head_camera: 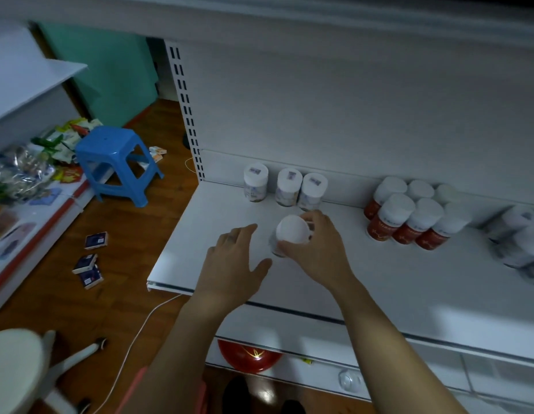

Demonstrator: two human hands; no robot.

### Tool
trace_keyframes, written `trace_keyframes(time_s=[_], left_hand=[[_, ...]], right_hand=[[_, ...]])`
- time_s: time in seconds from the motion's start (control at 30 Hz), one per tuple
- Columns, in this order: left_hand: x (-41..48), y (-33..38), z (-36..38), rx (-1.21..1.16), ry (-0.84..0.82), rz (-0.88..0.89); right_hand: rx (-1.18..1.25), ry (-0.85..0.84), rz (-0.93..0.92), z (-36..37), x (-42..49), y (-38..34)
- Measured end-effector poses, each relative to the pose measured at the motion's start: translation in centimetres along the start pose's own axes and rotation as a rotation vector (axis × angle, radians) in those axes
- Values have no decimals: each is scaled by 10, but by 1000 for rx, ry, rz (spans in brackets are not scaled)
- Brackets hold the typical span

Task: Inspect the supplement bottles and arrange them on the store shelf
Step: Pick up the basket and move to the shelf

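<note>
1. The right hand (pixel 316 249) gripped a bottle (pixel 291 231) by its cap on the shelf (pixel 409 288), nearer the left edge.
2. The left hand (pixel 232 258) hovered beside it, fingers spread, holding nothing.
3. Pushed back carelessly, the bottle could topple the back row (pixel 286 186) just behind.

- Shelf (pixel 409 294): white flat deck with a back panel (pixel 349 115) behind it.
- Back left: three pale bottles (pixel 288 186), white caps, in a row at the panel. The left one stands apart; the other two touch.
- Centre: front bottle (pixel 291 231), white cap up, just before the touching pair; base hidden.
- Back right: red bottles (pixel 409 216), white caps, packed in two rows of three.
- Far right: white items (pixel 519 237), blurred.
</note>
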State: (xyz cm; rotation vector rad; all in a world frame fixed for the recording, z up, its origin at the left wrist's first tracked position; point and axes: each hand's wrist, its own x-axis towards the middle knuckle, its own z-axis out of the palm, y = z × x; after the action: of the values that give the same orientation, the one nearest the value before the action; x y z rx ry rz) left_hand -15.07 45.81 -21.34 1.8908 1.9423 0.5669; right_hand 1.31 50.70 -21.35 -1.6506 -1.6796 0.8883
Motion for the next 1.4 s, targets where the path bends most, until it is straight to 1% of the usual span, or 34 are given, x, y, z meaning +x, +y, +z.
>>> trace_keyframes(time_s=[0.17, 0.27, 0.37, 0.43, 0.5, 0.63, 0.77, 0.9, 0.97, 1.07, 1.13, 1.2, 1.27, 1.33, 1.4], left_hand=[[-23, 37, 4, 10, -58, 124], [-35, 59, 7, -29, -70, 222], [-47, 76, 11, -58, -39, 319], [-54, 85, 19, -80, -6, 343], [-62, 93, 29, -137, 9, 331], [-79, 109, 42, -368, 4, 271], [-101, 120, 41, -454, 30, 189], [-122, 124, 37, -604, 29, 111], [-131, 124, 35, -651, 17, 136], [-148, 119, 27, -653, -10, 193], [-160, 109, 19, -662, -36, 220], [-173, 96, 12, -683, -78, 231], [-185, 81, 10, -721, -83, 210], [-196, 69, 11, -766, -46, 178], [-207, 60, 14, -761, 14, 180]], right_hand=[[210, -11, 6, -51, -50, 15], [311, -7, 22, -75, -75, 19], [395, -41, 39, -94, -95, 23], [443, -53, 38, -104, -105, 29], [502, -55, 31, -111, -110, 35], [766, -130, 63, -120, -114, 46], [869, -199, 14, -119, -124, 51], [977, -215, 62, -108, -145, 45], [990, -173, 95, -102, -156, 39], [971, -103, 105, -96, -173, 25], [980, -86, 114, -91, -184, 15], [974, -91, 135, -83, -197, 6], [941, -116, 154, -73, -210, -2], [882, -154, 173, -62, -224, -8], [845, -189, 196, -52, -238, -12]])
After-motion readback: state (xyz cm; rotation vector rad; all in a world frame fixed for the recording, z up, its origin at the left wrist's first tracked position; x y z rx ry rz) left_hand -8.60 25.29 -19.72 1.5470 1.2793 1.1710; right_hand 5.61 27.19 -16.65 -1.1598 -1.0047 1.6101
